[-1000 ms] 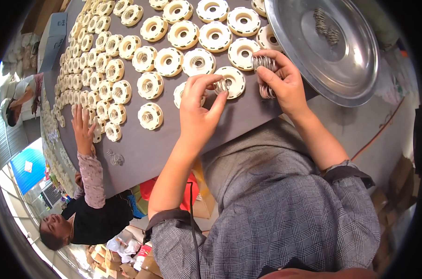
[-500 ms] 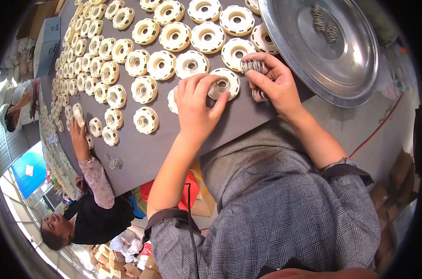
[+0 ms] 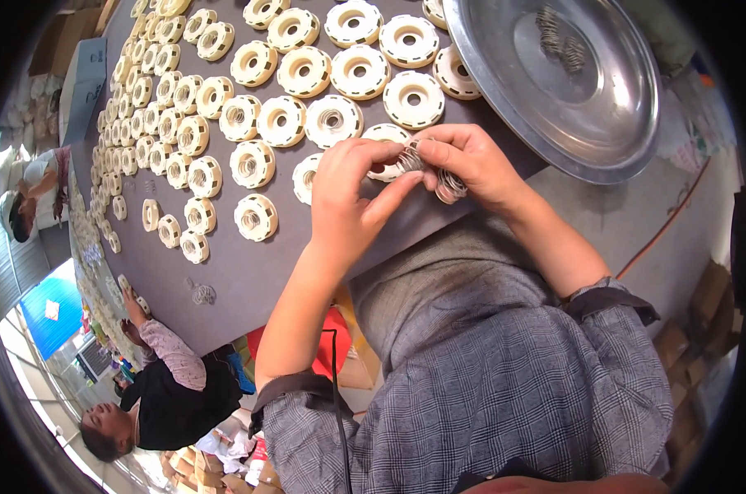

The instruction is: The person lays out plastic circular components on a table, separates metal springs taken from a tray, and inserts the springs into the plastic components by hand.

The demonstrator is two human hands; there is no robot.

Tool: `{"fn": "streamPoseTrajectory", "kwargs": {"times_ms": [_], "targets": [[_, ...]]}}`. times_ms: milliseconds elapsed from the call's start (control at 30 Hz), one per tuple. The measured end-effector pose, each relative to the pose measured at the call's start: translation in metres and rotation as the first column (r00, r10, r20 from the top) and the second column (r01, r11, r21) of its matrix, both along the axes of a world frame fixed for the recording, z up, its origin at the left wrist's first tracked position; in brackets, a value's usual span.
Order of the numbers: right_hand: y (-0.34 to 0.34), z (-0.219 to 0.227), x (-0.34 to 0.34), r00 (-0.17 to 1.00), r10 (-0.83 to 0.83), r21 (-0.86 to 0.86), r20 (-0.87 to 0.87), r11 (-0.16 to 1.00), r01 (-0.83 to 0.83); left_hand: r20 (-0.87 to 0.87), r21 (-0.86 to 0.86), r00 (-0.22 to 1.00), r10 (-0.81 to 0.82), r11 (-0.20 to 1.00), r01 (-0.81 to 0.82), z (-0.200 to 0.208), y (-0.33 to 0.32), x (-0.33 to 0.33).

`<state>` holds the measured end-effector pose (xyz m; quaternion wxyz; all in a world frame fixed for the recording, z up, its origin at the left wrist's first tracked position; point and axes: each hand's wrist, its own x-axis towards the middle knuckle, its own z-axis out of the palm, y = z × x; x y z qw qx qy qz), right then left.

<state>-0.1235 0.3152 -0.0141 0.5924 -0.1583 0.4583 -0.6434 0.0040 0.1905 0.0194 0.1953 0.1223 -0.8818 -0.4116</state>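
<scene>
- In the head view, the left hand (image 3: 344,185) and the right hand (image 3: 480,169) met just inside the near edge of the grey table (image 3: 249,288).
- The left thumb and forefinger were pinched on a wire coil spring (image 3: 410,156) at the right fingertips; whether that spring was free of its neighbours could not be told.
- The right hand was clamped on a bunch of nested coil springs (image 3: 449,188), part of which showed below its curled fingers.
- The step in hand seemed to be parting one spring from the bunch; the next move appeared to call for a light pull with the left fingertips and a firm right grip, lest the coils snag.
- The left forearm rose from the lower edge of the view, palm turned inward; the right forearm slanted in from the lower right, thumb uppermost.
- Directly beyond the fingers, partly hidden by them, lay a cream slotted plastic ring (image 3: 387,132), close to the table's near edge.
- A round metal tray (image 3: 611,148) overhung the table's right corner, with loose springs (image 3: 551,33) on it.
- Toward the table's left edge stood many similar rings, some with springs inside, such as the spring-filled ring (image 3: 256,218).
</scene>
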Motion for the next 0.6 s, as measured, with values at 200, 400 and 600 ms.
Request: {"fn": "streamPoseTrajectory", "kwargs": {"times_ms": [200, 400, 600], "targets": [[0.002, 0.007, 0.007, 0.991, -0.132, -0.062, -0.018, 0.989, 0.131, 0.164, 0.77, 0.963, 0.213, 0.582, -0.26, 0.005, 0.012, 0.0], [0.004, 0.004, 0.005, 0.998, -0.057, -0.078, -0.036, 0.995, 0.054, 0.066, 0.39, 0.993, 0.1, 0.913, -0.118, 0.011, 0.008, 0.002], [0.005, 0.005, -0.007, 0.985, 0.096, 0.005, -0.144, 0.995, -0.097, 0.106, 0.777, 0.994, -0.035, 0.626, -0.061, 0.01, -0.005, 0.001]]}}
